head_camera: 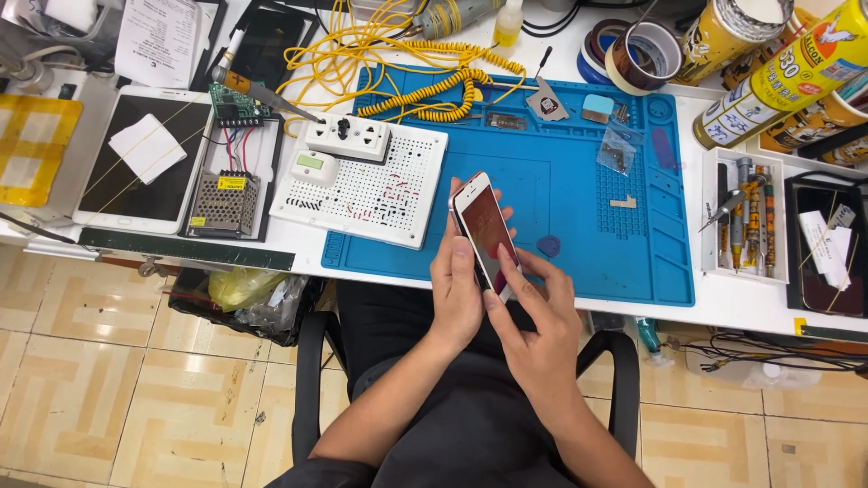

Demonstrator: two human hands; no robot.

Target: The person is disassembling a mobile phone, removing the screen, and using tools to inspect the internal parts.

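A white-framed smartphone [483, 226] with a dark reddish screen is held above the near edge of the blue work mat [579, 208]. My left hand [457, 289] grips its lower left side, thumb on the frame. My right hand [533, 316] touches the phone's bottom end with its fingertips. A small blue pick [549, 245] lies on the mat just right of the phone.
A white perforated board with a socket [362, 185] sits left of the mat. Yellow coiled cable [425, 86], tape rolls [642, 54], spray cans [778, 77], a screwdriver tray [746, 217], a white tablet [136, 158] and a waste bin [244, 303] surround the work area.
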